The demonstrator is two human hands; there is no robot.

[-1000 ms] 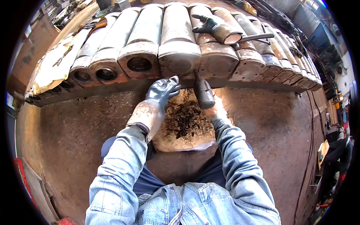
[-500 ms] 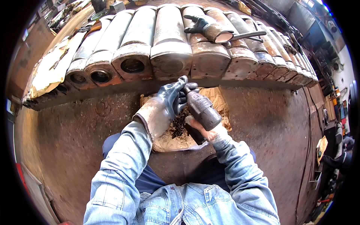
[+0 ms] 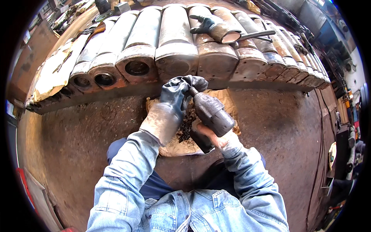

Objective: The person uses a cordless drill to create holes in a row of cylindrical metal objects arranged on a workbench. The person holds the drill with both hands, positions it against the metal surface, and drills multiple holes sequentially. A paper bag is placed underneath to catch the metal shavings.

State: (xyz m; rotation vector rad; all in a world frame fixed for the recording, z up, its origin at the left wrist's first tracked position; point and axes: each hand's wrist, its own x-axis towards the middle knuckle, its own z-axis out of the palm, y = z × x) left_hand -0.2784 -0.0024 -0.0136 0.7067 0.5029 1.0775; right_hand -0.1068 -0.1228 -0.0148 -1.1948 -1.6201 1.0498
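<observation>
Power tool before me | long axis slants from nose, up-left, to rear, down-right | right hand wraps its grip, nearer the rear | left hand, gloved, curls at the nose; any hold hidden, I cannot tell.

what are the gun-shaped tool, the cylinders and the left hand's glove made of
Gun-shaped tool: probably metal, dull dark grey, scuffed. Cylinders: likely steel, greyish sheen, rusty-brown ends. Left hand's glove: seemingly rubber-coated, dark and shiny; cuff pale, stained.
</observation>
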